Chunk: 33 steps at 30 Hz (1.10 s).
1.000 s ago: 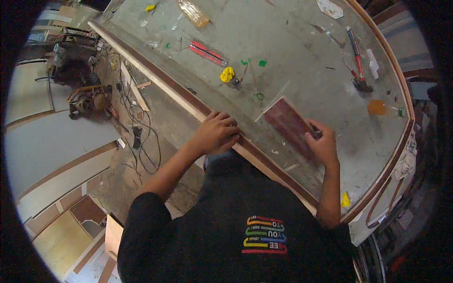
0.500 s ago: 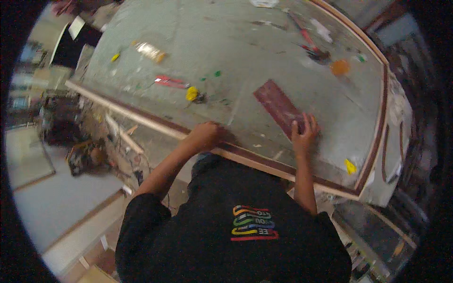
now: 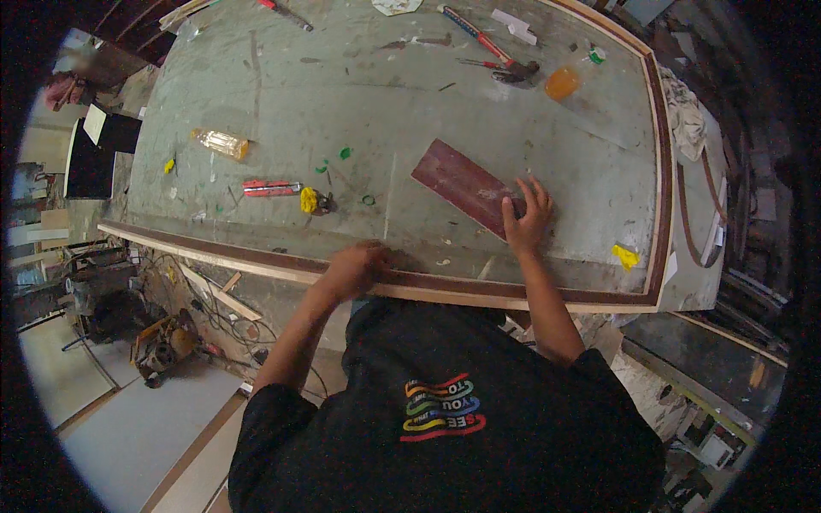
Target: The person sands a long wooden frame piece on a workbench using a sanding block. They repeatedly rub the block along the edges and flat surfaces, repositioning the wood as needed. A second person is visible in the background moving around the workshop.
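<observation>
My left hand [image 3: 356,269] is curled and blurred over the near edge strip [image 3: 470,291], a pale wooden lip with a brown band inside it. Its fingers are closed, and what they hold, if anything, is hidden. A dark red flat rectangular piece [image 3: 466,186] lies slantwise on the grey-green tabletop [image 3: 325,94]. Across its right end rests my right hand [image 3: 531,221], fingers spread and thumb lying on the piece.
Left of the hands are a yellow crumpled scrap [image 3: 309,200], a red cutter knife [image 3: 272,188] and a clear bottle [image 3: 221,144]. Farther back lie a hammer [image 3: 487,43] and an orange-filled bottle [image 3: 563,83]. Another yellow scrap [image 3: 625,256] is at right. A machine [image 3: 162,346] stands at lower left.
The whole view has shifted and turned slightly. My right hand stays at the end of the red piece, its fingers a little more spread. My left hand remains at the near edge.
</observation>
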Motion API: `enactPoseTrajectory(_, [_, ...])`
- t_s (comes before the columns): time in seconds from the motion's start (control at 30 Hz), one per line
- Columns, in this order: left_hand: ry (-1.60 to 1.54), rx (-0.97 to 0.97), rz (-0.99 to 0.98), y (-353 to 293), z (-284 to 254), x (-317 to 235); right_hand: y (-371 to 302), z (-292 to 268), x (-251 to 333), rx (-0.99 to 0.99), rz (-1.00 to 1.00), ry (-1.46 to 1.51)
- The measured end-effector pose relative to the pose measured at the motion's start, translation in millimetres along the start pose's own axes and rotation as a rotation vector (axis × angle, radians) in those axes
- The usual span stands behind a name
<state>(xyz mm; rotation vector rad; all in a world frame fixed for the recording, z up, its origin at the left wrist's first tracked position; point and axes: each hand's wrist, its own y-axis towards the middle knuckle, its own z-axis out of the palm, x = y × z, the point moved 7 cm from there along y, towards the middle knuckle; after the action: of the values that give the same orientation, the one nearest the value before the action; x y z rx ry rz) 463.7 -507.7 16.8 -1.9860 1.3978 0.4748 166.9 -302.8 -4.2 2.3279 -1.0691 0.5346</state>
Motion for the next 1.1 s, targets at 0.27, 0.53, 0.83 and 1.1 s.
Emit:
enactPoseTrajectory(0.27, [0.016, 0.21, -0.072, 10.3, 14.5, 1.8, 1.4, -1.8, 2.0, 0.013, 0.036, -0.063])
enactPoseTrajectory(0.53, [-0.052, 0.12, 0.034, 12.2, 12.2, 4.5, 3.4, -3.2, 1.7, 0.003, 0.024, -0.069])
enactPoseTrajectory(0.83, [-0.049, 0.085, 0.123, 14.6, 21.2, 7.4, 2.2, -1.3, -0.2, -0.027, 0.018, -0.074])
enactPoseTrajectory(1.1, [-0.169, 0.101, 0.216, 21.7, 25.7, 10.6, 2.4, -9.1, 6.5, 0.01, -0.015, -0.148])
